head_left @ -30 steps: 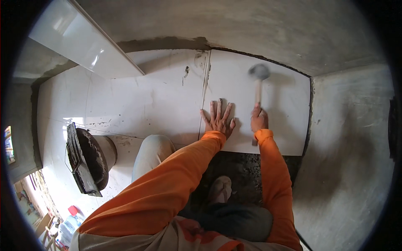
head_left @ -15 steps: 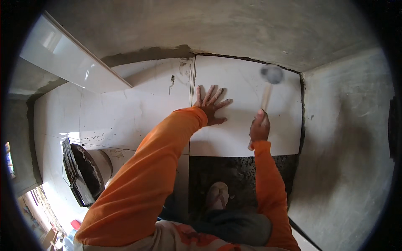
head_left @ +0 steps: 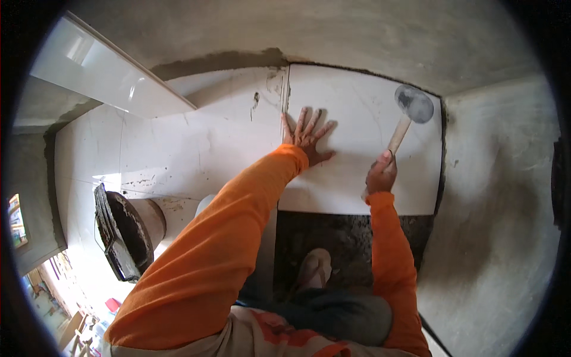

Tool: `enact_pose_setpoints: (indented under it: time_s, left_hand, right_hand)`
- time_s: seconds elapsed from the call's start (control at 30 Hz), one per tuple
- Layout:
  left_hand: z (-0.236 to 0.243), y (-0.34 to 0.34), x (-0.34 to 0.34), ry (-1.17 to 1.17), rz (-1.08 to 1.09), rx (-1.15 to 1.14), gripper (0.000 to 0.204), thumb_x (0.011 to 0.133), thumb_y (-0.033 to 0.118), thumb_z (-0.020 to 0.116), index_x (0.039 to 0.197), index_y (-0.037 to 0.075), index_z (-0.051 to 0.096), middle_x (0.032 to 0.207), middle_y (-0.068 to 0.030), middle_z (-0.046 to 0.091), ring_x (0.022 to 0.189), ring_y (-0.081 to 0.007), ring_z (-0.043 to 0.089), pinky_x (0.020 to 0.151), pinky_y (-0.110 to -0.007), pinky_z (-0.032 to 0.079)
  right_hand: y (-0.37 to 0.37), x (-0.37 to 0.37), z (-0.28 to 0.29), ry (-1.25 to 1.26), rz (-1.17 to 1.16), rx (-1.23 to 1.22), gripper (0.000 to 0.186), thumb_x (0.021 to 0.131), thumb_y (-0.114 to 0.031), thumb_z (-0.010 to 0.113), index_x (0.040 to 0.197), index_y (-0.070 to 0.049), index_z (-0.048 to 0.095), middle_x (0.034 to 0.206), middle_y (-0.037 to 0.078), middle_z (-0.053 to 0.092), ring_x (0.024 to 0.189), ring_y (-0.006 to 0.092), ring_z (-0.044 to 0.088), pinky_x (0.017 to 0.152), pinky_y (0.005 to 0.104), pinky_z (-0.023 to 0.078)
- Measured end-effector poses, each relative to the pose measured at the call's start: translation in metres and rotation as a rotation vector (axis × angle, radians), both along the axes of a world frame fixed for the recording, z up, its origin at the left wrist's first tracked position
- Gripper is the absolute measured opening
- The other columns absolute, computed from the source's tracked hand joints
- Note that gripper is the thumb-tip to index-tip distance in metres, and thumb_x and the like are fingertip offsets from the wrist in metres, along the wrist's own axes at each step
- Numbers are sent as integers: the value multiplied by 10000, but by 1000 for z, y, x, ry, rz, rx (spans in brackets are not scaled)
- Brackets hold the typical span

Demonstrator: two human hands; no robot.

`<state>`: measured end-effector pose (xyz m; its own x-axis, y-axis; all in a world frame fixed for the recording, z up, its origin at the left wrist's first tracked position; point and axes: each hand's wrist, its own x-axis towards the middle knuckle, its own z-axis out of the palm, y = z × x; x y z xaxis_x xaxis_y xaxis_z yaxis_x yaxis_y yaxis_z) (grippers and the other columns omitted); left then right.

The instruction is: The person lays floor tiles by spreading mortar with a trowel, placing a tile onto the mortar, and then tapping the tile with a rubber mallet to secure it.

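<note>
My left hand (head_left: pixel 306 140) lies flat with fingers spread on a large white floor tile (head_left: pixel 351 172), close to its left edge. In my right hand (head_left: pixel 381 174) is a rubber mallet (head_left: pixel 414 105), held by its pale wooden handle, the fingers wrapped round it. The mallet's grey head is over the tile's far right part; whether it touches the surface I cannot tell. Dark gaps run between this tile and the walls at its far and right sides.
A dark, rough strip of bed (head_left: pixel 351 238) lies before the tile, with my sandalled foot (head_left: pixel 315 268) on it. To the left, a mortar-stained bucket (head_left: pixel 146 226) stands on laid tiles (head_left: pixel 160 143). A loose glossy tile (head_left: pixel 101 65) leans at far left. Bare walls (head_left: pixel 493 196) enclose the corner.
The mallet head, blurred before, now shows sharply and sits further right over the tile. My left hand stays spread on the tile. The whole view has shifted slightly.
</note>
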<state>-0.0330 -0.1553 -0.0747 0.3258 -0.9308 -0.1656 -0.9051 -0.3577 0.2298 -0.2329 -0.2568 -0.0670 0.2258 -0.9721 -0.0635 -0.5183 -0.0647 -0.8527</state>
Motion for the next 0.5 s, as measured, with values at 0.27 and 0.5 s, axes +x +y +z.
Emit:
enact_pose_setpoints:
  time_s: [0.27,0.5]
  left_hand:
    - [-3,8,-7,34,-8,98,790,774,728,373,1440,375,136,1532,-17,29,1404,-269,-58,1022,-679,-46]
    - [-2,7,-5,40,9,61,773,783,719,365,1438,369,152,1532,-11,31,1405,-265,-58,1010,-693,-53]
  right_hand:
    - [-2,-22,-22,38,6,23,427,952,-370,373,920,24,534,681,166,540,645,355,520,635,413,434]
    - [-5,-11,-13,283,116,39,462,957,-387,350,855,20,543,736,189,584,706,375,566,661,438,439]
